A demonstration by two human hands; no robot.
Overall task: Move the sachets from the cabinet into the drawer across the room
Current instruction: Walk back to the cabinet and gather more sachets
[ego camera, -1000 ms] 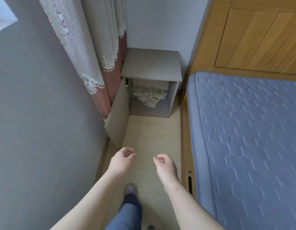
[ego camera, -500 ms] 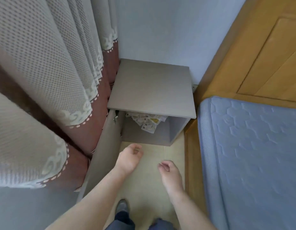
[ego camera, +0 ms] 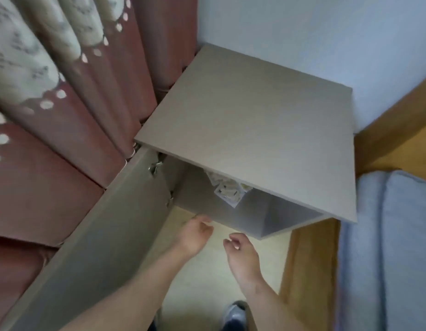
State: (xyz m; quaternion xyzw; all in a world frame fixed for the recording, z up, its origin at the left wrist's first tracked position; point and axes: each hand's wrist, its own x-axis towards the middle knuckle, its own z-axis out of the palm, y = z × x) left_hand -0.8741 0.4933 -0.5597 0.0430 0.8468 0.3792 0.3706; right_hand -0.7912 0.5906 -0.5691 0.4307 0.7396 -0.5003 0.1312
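A small grey cabinet [ego camera: 255,120] stands in the corner with its door [ego camera: 92,247] swung open to the left. Inside it lies a pile of white and yellow sachets [ego camera: 228,189], mostly hidden under the cabinet's top. My left hand [ego camera: 195,235] is just in front of the cabinet's lower front edge, fingers loosely curled and holding nothing. My right hand [ego camera: 243,254] hangs a little nearer to me, also loosely curled and holding nothing. Neither hand touches the sachets.
Red and cream curtains [ego camera: 63,103] hang on the left, against the open door. A bed with a blue mattress [ego camera: 386,247] and wooden frame [ego camera: 307,263] borders the narrow floor strip on the right. My shoe [ego camera: 236,311] shows at the bottom.
I have come much closer to the cabinet and now look down onto its top. Both hands have moved forward towards its opening, and less of the sachets shows.
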